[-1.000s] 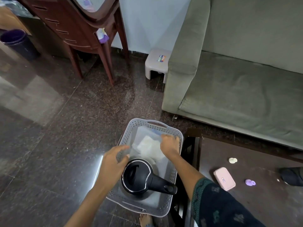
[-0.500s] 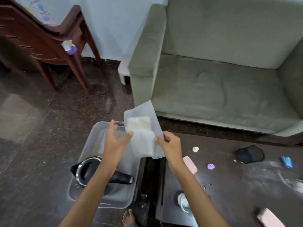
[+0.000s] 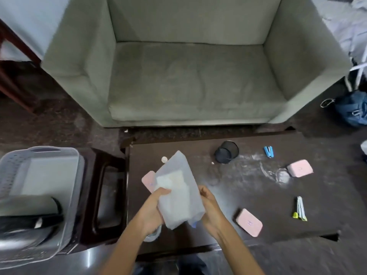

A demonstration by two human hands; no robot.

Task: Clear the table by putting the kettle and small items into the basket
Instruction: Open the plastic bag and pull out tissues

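While seemingly clasped, pouch (image 3: 178, 193) between hands.

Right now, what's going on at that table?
A person is clearing a dark table. Both hands, left hand and right hand, hold a white cloth above it. The kettle already lies in the grey basket on the floor. Still on the table: three pink cases, a tipped black mesh cup, a blue clip and spilled white powder.
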